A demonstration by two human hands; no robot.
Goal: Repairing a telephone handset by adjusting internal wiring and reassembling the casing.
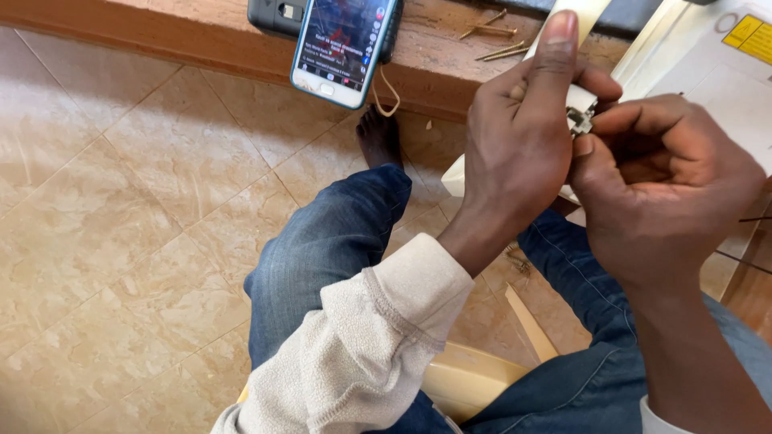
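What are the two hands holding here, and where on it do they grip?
Both hands pinch one small white fitting with a metal part: left hand around its left side, right hand fingertips at its right edge.

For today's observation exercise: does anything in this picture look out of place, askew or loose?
Yes. The smartphone lies askew, overhanging the wooden ledge. Loose screws lie scattered behind it, and a wood strip lies on the tiled floor.

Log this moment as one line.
left hand: holds white part | right hand: pinches its metal clip | phone: on ledge
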